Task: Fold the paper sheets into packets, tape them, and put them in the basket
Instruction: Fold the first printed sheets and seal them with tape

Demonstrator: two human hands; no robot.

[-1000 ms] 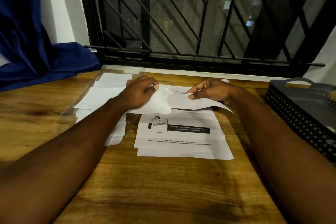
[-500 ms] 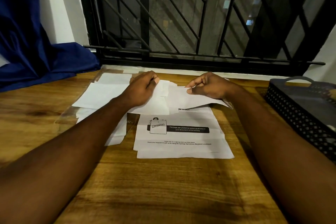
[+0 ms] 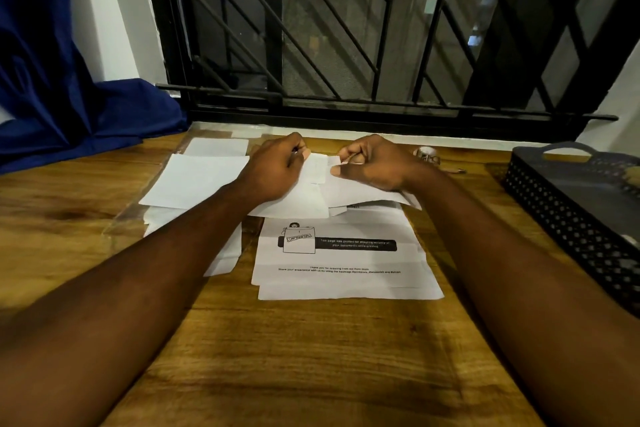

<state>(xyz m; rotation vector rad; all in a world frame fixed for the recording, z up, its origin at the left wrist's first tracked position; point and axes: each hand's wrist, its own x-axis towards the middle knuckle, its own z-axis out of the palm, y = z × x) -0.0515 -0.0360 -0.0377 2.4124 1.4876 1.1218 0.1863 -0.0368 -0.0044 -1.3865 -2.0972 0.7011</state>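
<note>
The person is folding a sheet (image 3: 308, 201) on the table (image 3: 311, 357), at 12 o'clock from the printed page (image 3: 346, 282). The left hand (image 3: 277, 166) is pinching the sheet's left flap with curled fingers. The right hand (image 3: 374, 163) is pinching the right flap between thumb and curled fingers. A stack (image 3: 197, 177) is lying at 9 o'clock from the hands, a tape roll (image 3: 427, 153) just at 3 o'clock, and the basket (image 3: 568, 208) farther at 3 o'clock.
</note>
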